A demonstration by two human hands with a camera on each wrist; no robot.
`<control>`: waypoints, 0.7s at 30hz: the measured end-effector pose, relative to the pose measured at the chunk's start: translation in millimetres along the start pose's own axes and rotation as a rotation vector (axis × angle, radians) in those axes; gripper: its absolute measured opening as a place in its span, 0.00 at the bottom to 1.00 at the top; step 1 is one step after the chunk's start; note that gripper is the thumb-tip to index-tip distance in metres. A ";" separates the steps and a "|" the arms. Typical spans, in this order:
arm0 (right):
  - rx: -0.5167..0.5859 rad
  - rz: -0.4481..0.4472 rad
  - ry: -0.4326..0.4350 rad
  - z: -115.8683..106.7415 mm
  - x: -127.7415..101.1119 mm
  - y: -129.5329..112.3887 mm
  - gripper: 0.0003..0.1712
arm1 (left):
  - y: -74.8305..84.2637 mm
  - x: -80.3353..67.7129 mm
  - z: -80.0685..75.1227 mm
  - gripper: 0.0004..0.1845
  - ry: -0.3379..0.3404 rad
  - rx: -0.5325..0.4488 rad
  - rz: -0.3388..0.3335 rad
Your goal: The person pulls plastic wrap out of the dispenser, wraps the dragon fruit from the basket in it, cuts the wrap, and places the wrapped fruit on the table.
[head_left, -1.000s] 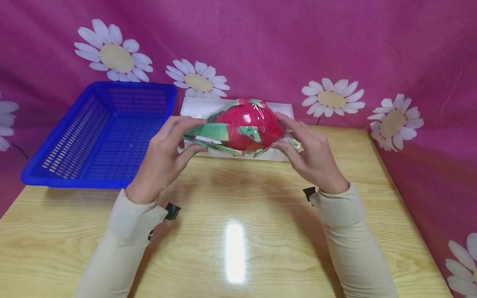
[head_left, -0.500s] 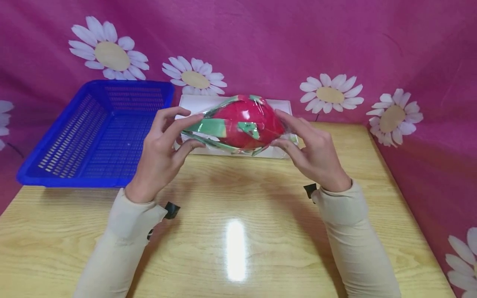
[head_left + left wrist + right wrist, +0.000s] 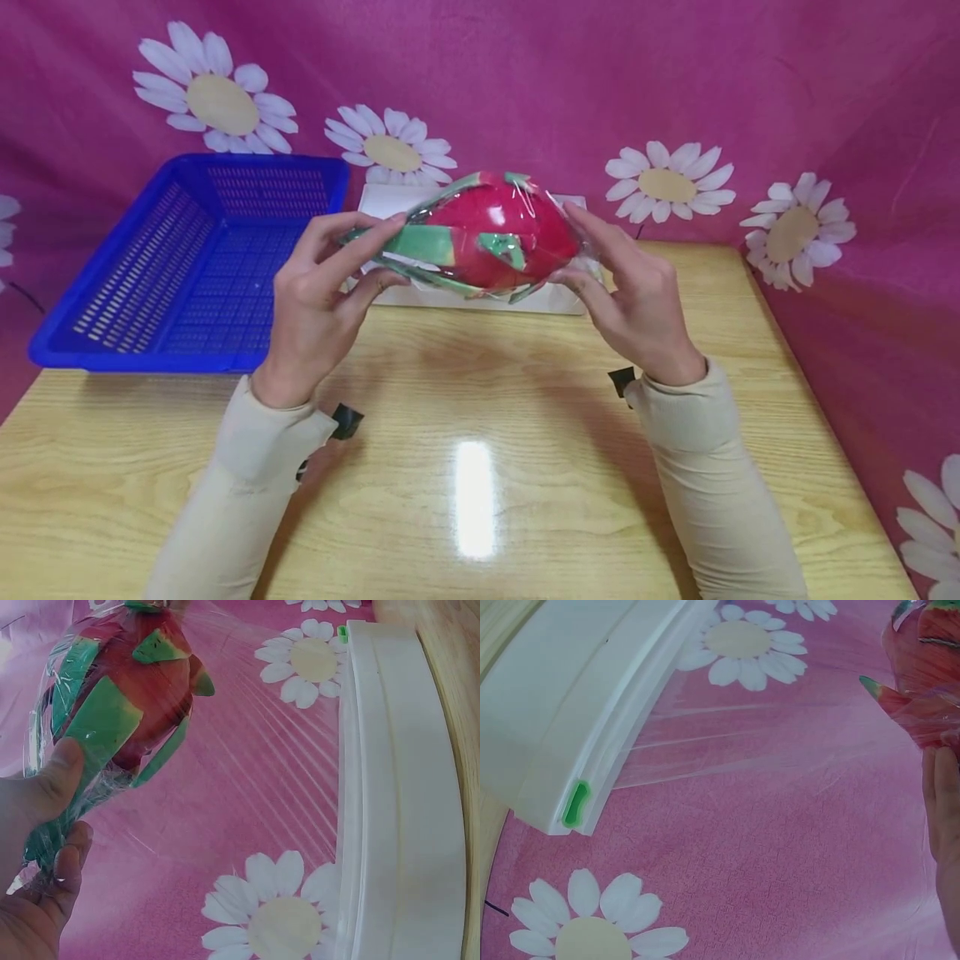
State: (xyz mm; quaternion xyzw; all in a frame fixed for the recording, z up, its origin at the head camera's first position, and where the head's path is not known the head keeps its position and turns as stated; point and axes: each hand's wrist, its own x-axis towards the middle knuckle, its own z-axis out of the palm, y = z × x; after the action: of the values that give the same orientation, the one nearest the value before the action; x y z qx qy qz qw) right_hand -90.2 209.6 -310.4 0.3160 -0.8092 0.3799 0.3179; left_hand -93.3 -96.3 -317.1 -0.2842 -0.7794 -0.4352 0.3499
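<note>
As both hands [image 3: 309, 304] [image 3: 645, 308] pinch its ends, the dragon fruit [image 3: 480, 262] stretches crosswise, green leaves [image 3: 426, 244] pointing left.

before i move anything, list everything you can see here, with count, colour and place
fruit: 1, red and green, between the hands
film: count unclear, clear, around the fruit and stretched toward the box
box: 1, white, on the table, behind the fruit
green piece: 1, green, at the box's right end
basket: 1, blue, table's left side
table: 1, light wood, under everything
cloth: count unclear, magenta, behind and beside the table
daisies: 6 in the head view, two cut off, white and yellow, on the cloth
black tabs: at least 2, black, at the cuffs
sleeves: 2, beige, on the arms
left hand: 1, bare, gripping the fruit's green end
right hand: 1, bare, gripping its red end
</note>
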 end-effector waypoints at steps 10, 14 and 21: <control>0.133 0.021 0.040 1.7 1.6 -4.2 0.31 | 4.5 2.3 -0.8 0.24 0.027 0.013 0.009; 0.148 0.005 0.046 1.8 2.6 -6.2 0.29 | 7.2 2.6 -1.9 0.24 0.032 0.019 0.006; 0.174 -0.006 0.064 2.5 1.6 -7.8 0.26 | 10.5 1.8 -2.7 0.24 0.045 0.024 0.006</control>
State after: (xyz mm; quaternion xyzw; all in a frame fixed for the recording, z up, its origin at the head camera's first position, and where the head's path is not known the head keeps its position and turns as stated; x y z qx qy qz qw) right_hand -86.0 203.1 -307.2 0.3327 -0.7617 0.4575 0.3160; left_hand -85.8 -93.6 -309.6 -0.2724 -0.7757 -0.4308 0.3722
